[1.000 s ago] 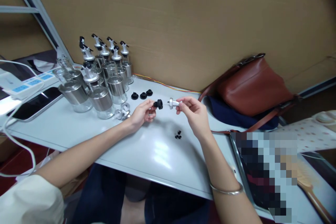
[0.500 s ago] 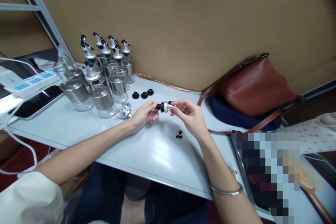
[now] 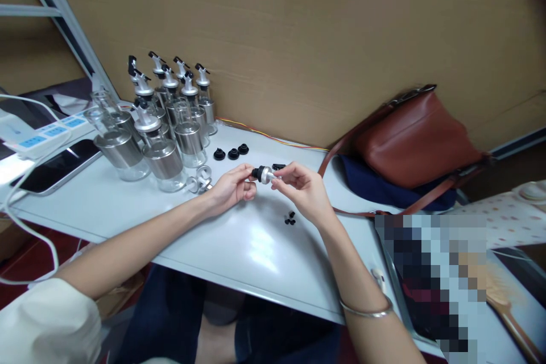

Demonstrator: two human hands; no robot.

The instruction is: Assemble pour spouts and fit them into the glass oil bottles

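Observation:
Between my two hands lies a bottle pourer [image 3: 265,174], silver with a black ribbed stopper, held sideways above the table. My left hand [image 3: 232,187] pinches its black stopper end. The fingertips of my right hand [image 3: 305,185] grip the silver spout end. Just behind the right fingers a small black piece [image 3: 278,166] shows, partly covered. Several tiny black parts [image 3: 290,218] lie on the table below the right hand. Three black rubber stoppers [image 3: 232,153] sit behind the left hand. Loose silver pourer heads [image 3: 200,180] rest beside the left wrist.
Several glass-and-steel oil bottles [image 3: 162,159] stand at the left, many topped with pourers. A phone [image 3: 60,168] and a power strip [image 3: 46,137] lie farther left. A brown bag [image 3: 418,142] rests at the right, against a cardboard wall. A wooden hairbrush [image 3: 507,313] lies at lower right.
Both hands keep hold of the pourer, which has turned slightly. The right fingers have shifted a little left, and more of the black piece behind them shows.

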